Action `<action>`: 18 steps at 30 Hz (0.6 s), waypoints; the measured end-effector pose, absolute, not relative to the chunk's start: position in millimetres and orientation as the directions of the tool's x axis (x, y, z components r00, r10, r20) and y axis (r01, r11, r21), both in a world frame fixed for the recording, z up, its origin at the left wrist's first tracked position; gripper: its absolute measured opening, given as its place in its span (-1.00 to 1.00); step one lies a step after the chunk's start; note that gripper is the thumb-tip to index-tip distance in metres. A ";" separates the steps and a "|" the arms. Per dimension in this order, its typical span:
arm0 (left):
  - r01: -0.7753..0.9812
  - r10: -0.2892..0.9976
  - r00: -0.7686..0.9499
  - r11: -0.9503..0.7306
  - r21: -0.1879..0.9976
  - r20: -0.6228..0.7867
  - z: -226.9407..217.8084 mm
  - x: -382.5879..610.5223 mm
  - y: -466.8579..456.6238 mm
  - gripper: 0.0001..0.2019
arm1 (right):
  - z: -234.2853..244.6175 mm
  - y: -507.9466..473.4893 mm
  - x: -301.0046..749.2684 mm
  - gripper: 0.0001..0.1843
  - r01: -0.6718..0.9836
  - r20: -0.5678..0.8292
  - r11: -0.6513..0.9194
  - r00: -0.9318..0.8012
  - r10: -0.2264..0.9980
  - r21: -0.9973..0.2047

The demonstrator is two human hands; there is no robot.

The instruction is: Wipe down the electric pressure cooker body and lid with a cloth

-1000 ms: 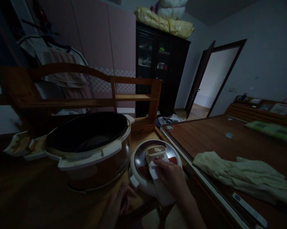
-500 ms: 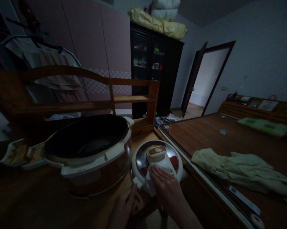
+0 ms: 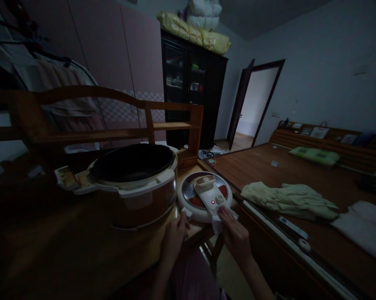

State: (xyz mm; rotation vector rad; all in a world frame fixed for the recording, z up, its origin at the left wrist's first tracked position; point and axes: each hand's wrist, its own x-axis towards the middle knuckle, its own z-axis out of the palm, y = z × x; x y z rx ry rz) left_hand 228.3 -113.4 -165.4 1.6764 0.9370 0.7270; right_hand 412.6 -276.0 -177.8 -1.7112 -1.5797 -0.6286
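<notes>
A round cooker lid (image 3: 205, 193) with a white handle and red panels lies flat on the wooden table (image 3: 81, 233), just right of the open cooker pot (image 3: 134, 183). My right hand (image 3: 236, 233) presses a white cloth (image 3: 220, 218) against the lid's near right edge, fingers closed on the cloth. My left hand (image 3: 175, 235) rests on the table edge at the lid's near left rim, touching a white tab there; its fingers are curled.
A wooden shelf rack (image 3: 119, 121) stands behind the pot. To the right is a wooden bed platform (image 3: 300, 183) with a pale green garment (image 3: 287, 198) and a white folded cloth (image 3: 362, 227). A dark cabinet (image 3: 190, 87) and an open door (image 3: 253, 100) are at the back.
My right hand slid with the cloth from the lid's handle down to its near right edge. My left hand moved up to the lid's rim. The view shifted back and right.
</notes>
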 end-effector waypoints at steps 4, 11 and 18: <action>0.216 0.858 0.511 -0.192 0.957 0.057 -166.4 228.9 -111.9 -0.37 | -180.0 -277.1 407.2 -0.36 0.974 0.768 -0.038 0.201 0.608 -0.224; 0.202 0.847 0.526 -0.212 0.956 0.077 -170.3 228.1 -110.4 -0.39 | -188.6 -277.1 401.2 -0.34 0.959 0.773 -0.056 0.258 0.580 -0.278; 0.251 0.805 0.559 -0.393 0.885 0.199 -173.2 229.9 -109.2 -0.51 | -196.5 -274.6 392.4 -0.37 0.940 0.796 -0.077 0.323 0.512 -0.332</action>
